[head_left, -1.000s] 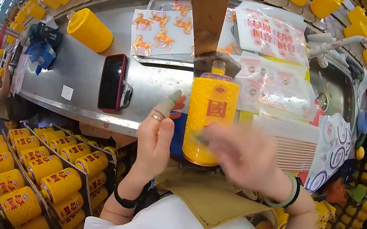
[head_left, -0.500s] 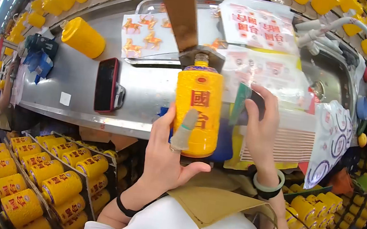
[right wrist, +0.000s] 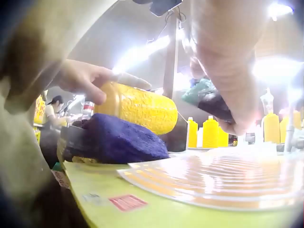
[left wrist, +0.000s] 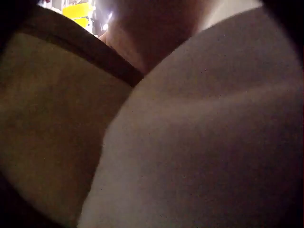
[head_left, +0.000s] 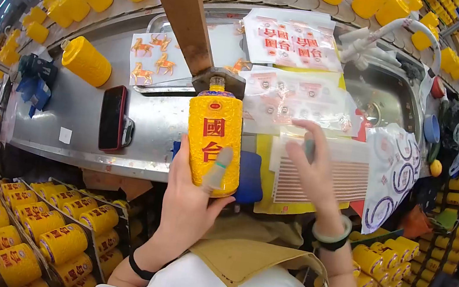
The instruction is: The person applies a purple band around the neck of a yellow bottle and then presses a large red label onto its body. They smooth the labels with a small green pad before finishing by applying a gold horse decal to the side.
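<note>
- Broadly, a long silvery steel bench (head_left: 83, 110).
- Glossy translucent sheets (head_left: 292, 40), printed red 國台.
- Yellow embossed bottle (head_left: 207, 134), 國台 in red, its base by the bench's front edge.
- Left hand (head_left: 187, 205) grips that base, index straight along the front.
- Right hand (head_left: 313, 171), an open gap away, pinches a small green-and-black tool (right wrist: 213, 104).

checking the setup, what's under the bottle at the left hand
A blue cloth shows beneath the bottle, sticking out beside it; the bottle covers the rest, so whether they touch can't be seen.
</note>
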### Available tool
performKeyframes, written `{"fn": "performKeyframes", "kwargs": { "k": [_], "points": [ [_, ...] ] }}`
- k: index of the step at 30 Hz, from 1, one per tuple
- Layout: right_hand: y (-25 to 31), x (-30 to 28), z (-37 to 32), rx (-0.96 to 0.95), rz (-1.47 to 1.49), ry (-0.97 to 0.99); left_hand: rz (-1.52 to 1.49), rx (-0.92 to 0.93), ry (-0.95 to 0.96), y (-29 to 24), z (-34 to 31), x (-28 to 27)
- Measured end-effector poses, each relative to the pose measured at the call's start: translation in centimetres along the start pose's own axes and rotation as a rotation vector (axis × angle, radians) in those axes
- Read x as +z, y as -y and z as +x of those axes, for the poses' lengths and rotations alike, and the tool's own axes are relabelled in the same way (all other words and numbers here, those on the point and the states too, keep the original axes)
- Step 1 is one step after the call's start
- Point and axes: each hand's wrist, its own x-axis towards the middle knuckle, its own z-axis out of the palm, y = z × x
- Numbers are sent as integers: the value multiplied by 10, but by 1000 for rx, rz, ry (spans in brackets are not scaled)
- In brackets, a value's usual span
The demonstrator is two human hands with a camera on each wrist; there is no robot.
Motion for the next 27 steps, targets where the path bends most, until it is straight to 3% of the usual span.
{"fn": "performKeyframes", "kwargs": {
  "k": [1,2,3,5,6,8,11,17,19,21,23,25,26,27],
  "points": [
    [4,-10,7,-82,-260,49,0,1,2,4,-1,2],
    [16,-23,16,-2,-443,168,-74,-41,-21,10,-3,6],
    [8,-31,26,3,-441,165,-149,-82,-44,15,-4,7],
    [-19,-42,46,-207,-941,40,-174,-104,-23,19,-4,2],
    [-29,-46,58,-205,-946,34,-200,-131,-8,20,-3,0],
    [-46,-53,77,-465,-1200,-48,-181,-142,8,19,0,-3],
    [-69,-61,82,-496,-1371,-1,-203,-133,-5,23,-1,1],
    [-71,-138,87,-522,-1350,65,-251,-86,-71,29,1,4],
    [-78,-158,99,-420,-1387,84,-285,-92,-92,32,1,5],
    [-96,-170,121,-169,-1174,70,-269,-65,-105,31,4,4],
    [-101,-172,143,-208,-1071,48,-276,-118,-88,30,1,3],
    [-86,-159,157,325,-533,153,-271,-120,-88,29,1,2],
    [-102,-162,161,203,-567,137,-268,-117,-80,30,1,1],
    [-100,-164,165,199,-562,135,-262,-113,-82,30,1,1]
  ]
}}
